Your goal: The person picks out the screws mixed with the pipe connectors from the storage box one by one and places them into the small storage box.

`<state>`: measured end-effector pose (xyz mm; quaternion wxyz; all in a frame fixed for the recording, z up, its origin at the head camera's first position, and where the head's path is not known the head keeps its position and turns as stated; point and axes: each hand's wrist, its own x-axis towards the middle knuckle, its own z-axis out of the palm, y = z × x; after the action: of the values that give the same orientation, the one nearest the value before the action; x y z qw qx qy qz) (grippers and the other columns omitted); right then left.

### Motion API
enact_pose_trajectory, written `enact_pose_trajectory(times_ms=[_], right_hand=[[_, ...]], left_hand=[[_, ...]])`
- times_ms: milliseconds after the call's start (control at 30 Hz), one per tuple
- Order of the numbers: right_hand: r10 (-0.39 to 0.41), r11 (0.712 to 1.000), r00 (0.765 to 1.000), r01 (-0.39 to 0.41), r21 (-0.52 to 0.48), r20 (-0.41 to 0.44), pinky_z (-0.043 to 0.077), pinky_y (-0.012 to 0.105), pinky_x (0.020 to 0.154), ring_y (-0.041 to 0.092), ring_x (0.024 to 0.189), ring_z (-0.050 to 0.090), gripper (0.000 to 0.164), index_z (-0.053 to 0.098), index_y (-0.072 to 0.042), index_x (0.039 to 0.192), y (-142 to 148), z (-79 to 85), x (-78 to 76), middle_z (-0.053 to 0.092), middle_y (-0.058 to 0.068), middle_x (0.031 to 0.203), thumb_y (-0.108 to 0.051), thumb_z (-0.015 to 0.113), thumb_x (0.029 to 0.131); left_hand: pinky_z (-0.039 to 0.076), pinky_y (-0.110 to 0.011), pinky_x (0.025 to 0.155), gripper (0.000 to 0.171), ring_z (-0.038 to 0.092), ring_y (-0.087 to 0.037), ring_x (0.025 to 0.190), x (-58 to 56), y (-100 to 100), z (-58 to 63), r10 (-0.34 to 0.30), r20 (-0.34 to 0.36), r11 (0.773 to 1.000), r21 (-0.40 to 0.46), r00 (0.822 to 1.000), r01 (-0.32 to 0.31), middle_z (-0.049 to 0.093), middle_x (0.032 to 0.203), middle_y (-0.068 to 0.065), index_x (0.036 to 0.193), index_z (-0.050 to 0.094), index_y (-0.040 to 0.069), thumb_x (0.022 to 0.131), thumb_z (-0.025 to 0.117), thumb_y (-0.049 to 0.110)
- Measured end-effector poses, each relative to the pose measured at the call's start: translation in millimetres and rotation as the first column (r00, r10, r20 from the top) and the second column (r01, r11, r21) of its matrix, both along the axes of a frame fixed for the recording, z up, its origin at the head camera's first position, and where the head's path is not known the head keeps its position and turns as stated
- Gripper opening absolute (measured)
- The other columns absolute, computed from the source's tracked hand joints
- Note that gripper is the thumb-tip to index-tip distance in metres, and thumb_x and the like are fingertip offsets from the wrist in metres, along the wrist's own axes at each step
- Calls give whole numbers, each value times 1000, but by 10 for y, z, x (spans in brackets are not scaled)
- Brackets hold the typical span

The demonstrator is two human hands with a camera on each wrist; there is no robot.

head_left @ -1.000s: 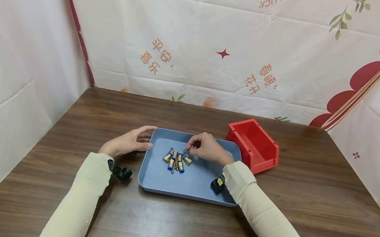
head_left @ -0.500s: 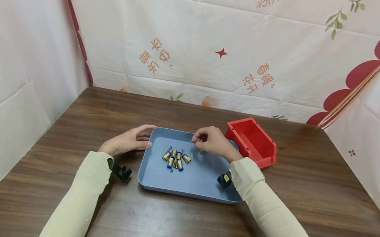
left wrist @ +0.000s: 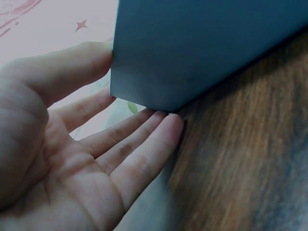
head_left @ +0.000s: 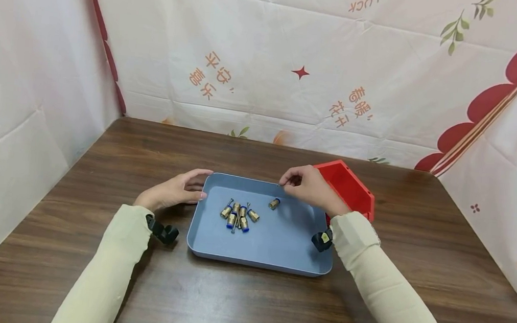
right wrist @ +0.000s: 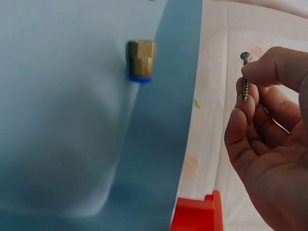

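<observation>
My right hand (head_left: 309, 186) pinches a screw (right wrist: 246, 86) between thumb and fingers, over the far rim of the blue tray (head_left: 278, 250). In the right wrist view the screw's flat head points up and its threaded tip down. My left hand (head_left: 170, 189) touches the tray's left end, its fingers nearly straight and spread along the wall, as the left wrist view shows. A brass fitting (head_left: 274, 204) with a blue ring lies alone near the far side of the tray. Left of it, several similar fittings (head_left: 244, 225) lie in a cluster with a few screws (head_left: 234, 226).
A red open bin (head_left: 353, 190) stands just beyond the tray's far right corner, partly hidden by my right hand. All of this sits on a dark wooden table (head_left: 146, 285), with a printed white cloth (head_left: 255, 89) hanging behind its far edge.
My right hand has lifted the screw from the cluster and carried it right and away toward the red bin. One fitting now lies apart from the pile. The left hand stays put.
</observation>
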<state>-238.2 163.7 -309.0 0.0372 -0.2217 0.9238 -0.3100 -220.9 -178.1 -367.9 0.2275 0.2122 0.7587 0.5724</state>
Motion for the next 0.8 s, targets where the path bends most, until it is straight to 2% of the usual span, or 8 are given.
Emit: enact_pose_trajectory(times_ms=[233, 533, 800], right_hand=[[-53, 998, 999, 53, -14, 1, 51, 28, 71, 21, 77, 56, 13, 71, -2, 95, 190, 65, -15, 69, 9, 89, -4, 64, 84], [-90, 995, 995, 89, -35, -49, 49, 23, 68, 18, 75, 57, 13, 71, -1, 92, 545, 92, -72, 68, 9, 88, -3, 60, 86], [-184, 983, 982, 184, 14, -36, 49, 24, 69, 23, 79, 55, 14, 69, -2, 97, 813, 120, -25, 65, 13, 92, -8, 59, 88]], left_hand=[[41, -48, 104, 69, 36, -43, 135, -5, 5, 1, 3, 2, 1000, 6, 1000, -3, 30, 149, -28, 150, 19, 4, 94, 59, 10], [41, -48, 104, 69, 36, -43, 135, -3, 2, 1, 4, -10, 1000, -8, 1000, -4, 30, 149, -28, 150, 19, 5, 94, 59, 10], [41, -48, 104, 69, 36, -43, 135, -6, 3, -11, 0, -7, 1000, -5, 1000, 0, 30, 149, -29, 151, 19, 5, 95, 59, 10]])
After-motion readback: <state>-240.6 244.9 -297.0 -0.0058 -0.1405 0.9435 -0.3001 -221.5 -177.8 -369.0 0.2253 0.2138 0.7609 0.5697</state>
